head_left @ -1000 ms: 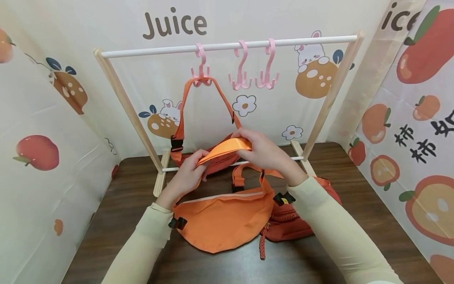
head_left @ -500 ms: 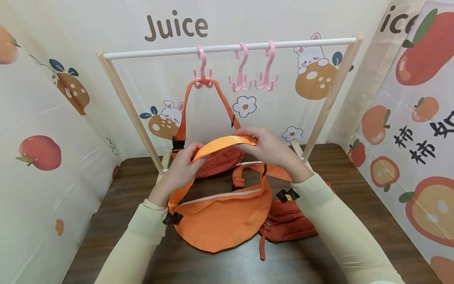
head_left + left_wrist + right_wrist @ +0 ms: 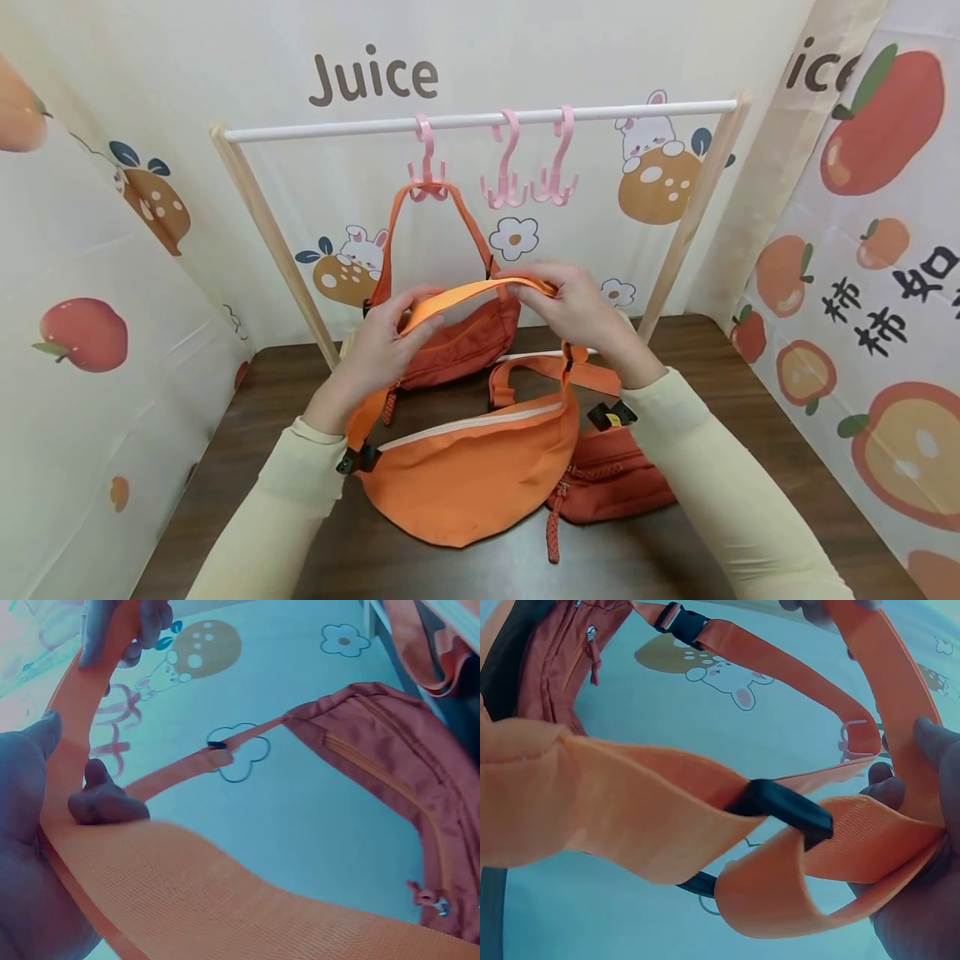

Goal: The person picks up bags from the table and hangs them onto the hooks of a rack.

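An orange waist bag (image 3: 468,475) with a pale zip hangs low over the table in the head view. Its strap (image 3: 468,293) arches between both hands. My left hand (image 3: 375,346) pinches the strap's left part between thumb and fingers. My right hand (image 3: 577,308) grips the right part, where the strap is doubled near a black slider (image 3: 780,806) in the right wrist view. Behind them, a rust-orange waist bag (image 3: 465,342) hangs by its strap from the left pink hook (image 3: 427,162). The hands partly cover that bag.
Two more pink hooks (image 3: 504,171) hang on the white rod (image 3: 637,112) of a wooden-framed rack (image 3: 262,242). A rust-red bag (image 3: 618,479) lies on the dark wooden table (image 3: 247,417), partly behind the right sleeve. Printed cloth walls surround the table.
My hands have moved a little apart and upward, spreading the strap into a longer arch. The orange bag has risen slightly with it. The head view has tilted up a little.
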Demonstrator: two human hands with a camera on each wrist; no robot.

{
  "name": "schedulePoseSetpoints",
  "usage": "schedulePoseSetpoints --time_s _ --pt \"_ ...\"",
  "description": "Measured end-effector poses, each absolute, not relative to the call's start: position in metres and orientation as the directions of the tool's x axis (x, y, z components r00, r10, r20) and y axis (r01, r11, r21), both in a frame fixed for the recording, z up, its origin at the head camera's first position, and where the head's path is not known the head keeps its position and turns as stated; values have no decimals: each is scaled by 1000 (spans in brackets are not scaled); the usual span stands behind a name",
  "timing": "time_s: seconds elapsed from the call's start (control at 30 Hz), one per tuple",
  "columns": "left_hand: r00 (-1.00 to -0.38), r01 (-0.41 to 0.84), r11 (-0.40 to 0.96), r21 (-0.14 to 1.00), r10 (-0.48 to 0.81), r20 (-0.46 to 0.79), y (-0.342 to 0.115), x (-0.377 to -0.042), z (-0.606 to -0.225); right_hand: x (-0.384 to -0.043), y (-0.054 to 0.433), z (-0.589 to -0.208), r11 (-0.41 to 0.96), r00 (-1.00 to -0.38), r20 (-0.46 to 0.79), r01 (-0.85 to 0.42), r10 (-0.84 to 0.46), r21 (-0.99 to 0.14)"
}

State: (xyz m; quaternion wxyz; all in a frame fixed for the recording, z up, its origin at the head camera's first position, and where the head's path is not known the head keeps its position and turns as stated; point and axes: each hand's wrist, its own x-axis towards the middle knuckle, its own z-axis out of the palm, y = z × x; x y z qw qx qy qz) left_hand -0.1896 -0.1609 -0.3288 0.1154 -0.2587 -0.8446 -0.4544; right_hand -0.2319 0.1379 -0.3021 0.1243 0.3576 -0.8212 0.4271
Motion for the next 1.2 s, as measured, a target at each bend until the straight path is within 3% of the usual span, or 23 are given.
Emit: schedulePoseSetpoints --time_s 0.87,1.2 --pt "-704 667 545 507 238 670 -131 -208 -256 -244 139 -254 372 -639 728 -757 -249 -538" --pt "-666 675 571 468 197 720 -116 -233 -237 -258 135 -246 323 -709 688 -695 -157 -643"
